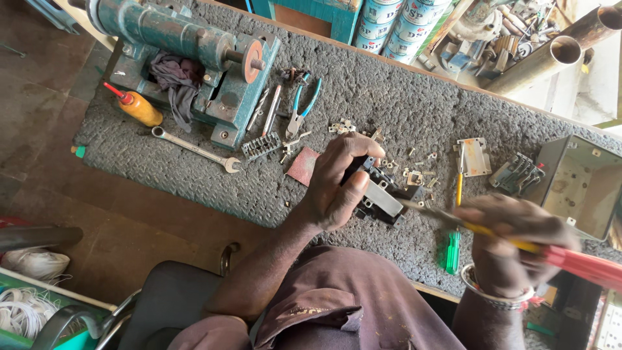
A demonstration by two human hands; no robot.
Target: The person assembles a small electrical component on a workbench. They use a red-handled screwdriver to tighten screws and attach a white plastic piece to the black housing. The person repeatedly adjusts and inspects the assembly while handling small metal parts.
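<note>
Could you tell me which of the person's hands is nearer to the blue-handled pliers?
Left. The left hand grips a black part just below the blue-handled pliers; the right hand is far right.

Bright daylight from the upper right; soft shadows; right hand [512, 243] motion-blurred; edges slightly bowed.

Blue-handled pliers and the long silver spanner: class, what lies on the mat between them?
In the head view, between the pliers and the spanner lie a drill bit, a slim metal rod and a small ridged metal block.
</note>
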